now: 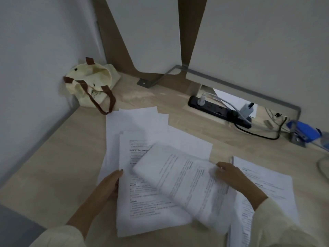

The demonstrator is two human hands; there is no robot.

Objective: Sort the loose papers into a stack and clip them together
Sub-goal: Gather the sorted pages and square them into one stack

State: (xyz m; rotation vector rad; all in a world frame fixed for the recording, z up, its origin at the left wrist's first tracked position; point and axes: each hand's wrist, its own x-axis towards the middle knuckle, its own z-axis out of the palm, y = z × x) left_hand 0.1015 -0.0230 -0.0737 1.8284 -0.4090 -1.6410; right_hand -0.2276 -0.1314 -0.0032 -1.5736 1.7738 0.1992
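**Obscured:** print on every page is too small to read. The slanted sheet is smeared by motion blur. The left hand's fingers are hidden beneath paper. The right-side stack is partly covered by a cream sleeve and cut off by the lower frame edge. A blue object on a metal base sits at the far right, kind unclear.

**Papers:** white, loose, overlapping at the middle of the pale wooden surface.
- Blank sheets are fanned at the back.
- Printed sheets lie nearer.
- The slanted sheet lies diagonally across the printed sheets.
- The right-side stack sits just beside them.

**Left hand**: at the printed sheets' left edge, grip pinching them, thumb on top.

**Right hand**: grip curled over the slanted sheet's right edge, holding it.

**Other:** a cream tote bag with brown handles in the back left corner, and a black power strip with plugs inserted.
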